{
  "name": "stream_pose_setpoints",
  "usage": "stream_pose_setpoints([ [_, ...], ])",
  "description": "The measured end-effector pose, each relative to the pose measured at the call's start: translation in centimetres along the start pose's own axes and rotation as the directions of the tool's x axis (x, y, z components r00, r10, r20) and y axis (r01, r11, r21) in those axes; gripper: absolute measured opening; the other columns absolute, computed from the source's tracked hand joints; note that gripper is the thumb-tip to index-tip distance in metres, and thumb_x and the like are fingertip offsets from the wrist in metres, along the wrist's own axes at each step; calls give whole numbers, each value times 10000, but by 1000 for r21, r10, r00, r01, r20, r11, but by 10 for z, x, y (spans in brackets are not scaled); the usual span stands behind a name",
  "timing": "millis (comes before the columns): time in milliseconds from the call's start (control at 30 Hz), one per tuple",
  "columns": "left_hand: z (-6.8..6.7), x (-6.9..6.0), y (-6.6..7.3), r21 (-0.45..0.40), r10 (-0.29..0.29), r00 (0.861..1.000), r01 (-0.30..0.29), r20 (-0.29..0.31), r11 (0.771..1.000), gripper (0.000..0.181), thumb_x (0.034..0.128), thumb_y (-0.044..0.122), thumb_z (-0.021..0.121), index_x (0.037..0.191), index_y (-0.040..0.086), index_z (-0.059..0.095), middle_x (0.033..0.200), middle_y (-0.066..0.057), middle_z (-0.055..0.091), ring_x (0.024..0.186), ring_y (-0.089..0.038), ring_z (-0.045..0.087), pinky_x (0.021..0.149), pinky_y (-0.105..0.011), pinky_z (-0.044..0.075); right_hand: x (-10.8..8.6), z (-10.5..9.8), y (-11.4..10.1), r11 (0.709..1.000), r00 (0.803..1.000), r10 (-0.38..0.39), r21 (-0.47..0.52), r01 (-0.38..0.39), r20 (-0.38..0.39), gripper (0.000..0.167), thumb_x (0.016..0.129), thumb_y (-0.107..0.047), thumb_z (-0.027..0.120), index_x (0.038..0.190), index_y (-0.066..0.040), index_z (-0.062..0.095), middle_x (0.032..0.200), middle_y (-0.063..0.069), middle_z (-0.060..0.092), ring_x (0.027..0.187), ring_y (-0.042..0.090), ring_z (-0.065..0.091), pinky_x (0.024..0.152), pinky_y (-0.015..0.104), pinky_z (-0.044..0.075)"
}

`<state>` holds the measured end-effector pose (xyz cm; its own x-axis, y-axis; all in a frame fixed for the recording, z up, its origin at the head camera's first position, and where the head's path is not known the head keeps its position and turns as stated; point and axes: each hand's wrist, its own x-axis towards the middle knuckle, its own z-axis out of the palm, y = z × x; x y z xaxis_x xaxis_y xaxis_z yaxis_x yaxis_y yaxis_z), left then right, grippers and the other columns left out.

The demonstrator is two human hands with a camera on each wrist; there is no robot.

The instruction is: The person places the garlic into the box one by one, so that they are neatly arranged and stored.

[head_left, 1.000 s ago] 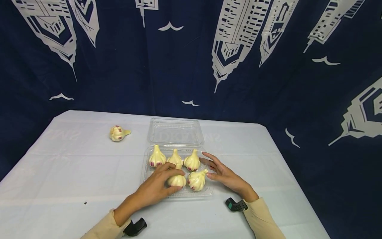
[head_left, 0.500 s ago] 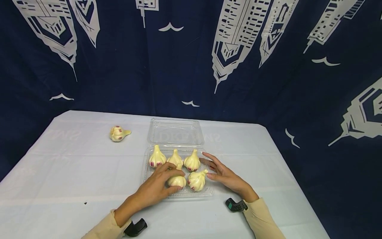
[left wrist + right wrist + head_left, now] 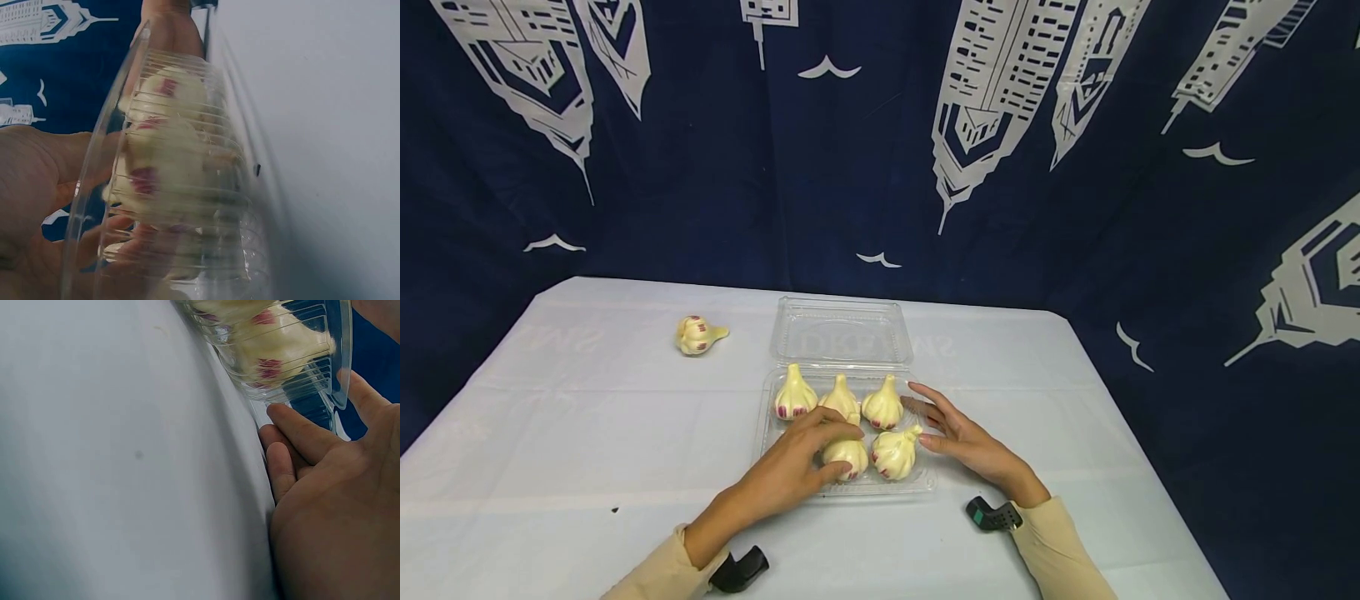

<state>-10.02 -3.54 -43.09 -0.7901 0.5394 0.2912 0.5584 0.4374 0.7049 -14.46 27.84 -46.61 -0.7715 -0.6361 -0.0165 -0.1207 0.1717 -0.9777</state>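
Note:
A clear plastic container (image 3: 880,490) holds several pale garlic bulbs, three in the back row. My left hand (image 3: 786,467) reaches over its front left part, with fingers and thumb curled round a front bulb (image 3: 846,458); the palm side is hidden from above. Another front bulb (image 3: 895,455) lies to the right with its stem tilted right. At the container's right side my right hand (image 3: 973,446) rests with fingers spread, thumb tip beside that bulb's stem. In the right wrist view, the fingers of the right hand (image 3: 344,487) lie along the container wall.
The container's clear lid (image 3: 842,332) lies folded back behind it. A single garlic bulb (image 3: 698,335) lies on the white-covered table (image 3: 587,433) at the back left. A dark blue printed curtain (image 3: 850,167) hangs behind the table. A small dark speck (image 3: 615,509) is at the front left.
The left thumb and fingers have shifted slightly left, and the front bulb under them shows more of its lower right side and has tilted a little. The right hand has not moved.

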Motion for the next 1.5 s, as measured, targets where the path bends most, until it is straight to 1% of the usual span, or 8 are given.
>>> stream_pose_setpoints([
  [133,0,0,0,-23,12,1000,-12,7,1000,399,882,98,760,1265,159,664,1250,19,601,1112,-200,565,912,-399,483,-1,0,1,1000,1000,-6,13,6,3,730,1030,-107,545,1612,-258,130,1655,143,206,1508,391,178,1107,196,305],
  [400,-10,1,4,-9,17,1000,-17,-19,1000,370,886,97,757,1241,158,676,1230,37,606,1160,-188,565,967,-398,474,0,0,2,1000,1000,-4,13,4,-1,733,1028,-109,549,1611,-261,131,1655,140,207,1508,393,175,1101,183,311],
  [633,-39,7,-1,-11,-5,994,4,-113,1000,364,893,77,748,1245,129,670,1239,-8,611,1047,-231,586,820,-355,531,0,-2,0,1000,1000,-14,12,14,6,732,1030,-110,547,1611,-263,130,1657,131,208,1510,392,168,1110,197,305],
  [767,-63,7,-8,41,-41,980,50,-197,998,345,892,78,751,1229,112,682,1240,-46,634,1113,-265,598,806,-394,532,0,-2,1,1000,1000,-15,5,15,0,730,1030,-105,544,1611,-262,131,1656,130,213,1506,390,179,1159,315,278],
  [933,-95,7,-25,116,-90,950,129,-299,985,356,877,62,760,1224,74,682,1260,-129,632,1143,-345,578,825,-457,495,1,-1,2,1000,1000,-7,-2,7,4,732,1030,-115,548,1611,-265,129,1654,125,217,1508,382,185,1187,491,216],
  [1100,-129,14,-57,179,-114,921,192,-372,965,360,848,49,773,1193,8,680,1263,-234,599,1208,-419,504,932,-516,359,1,-1,1,1000,1000,-12,-2,12,2,736,1030,-111,546,1613,-256,122,1656,126,212,1512,382,172,1164,282,259],
  [1233,-152,23,-79,161,-200,915,269,-350,949,396,857,90,768,1221,-16,656,1358,-298,507,1259,-482,413,961,-565,299,-1,-3,0,1000,1000,-2,-6,2,6,739,1033,-104,538,1614,-270,112,1660,118,201,1517,380,154,1115,165,283],
  [1500,-180,35,-112,129,-360,903,396,-236,909,480,911,209,737,1317,-4,595,1518,-284,356,1404,-512,258,1090,-648,226,1,-4,4,1000,1000,-8,-10,8,16,722,1040,-100,519,1615,-252,109,1657,140,201,1520,394,138,1106,163,283],
])
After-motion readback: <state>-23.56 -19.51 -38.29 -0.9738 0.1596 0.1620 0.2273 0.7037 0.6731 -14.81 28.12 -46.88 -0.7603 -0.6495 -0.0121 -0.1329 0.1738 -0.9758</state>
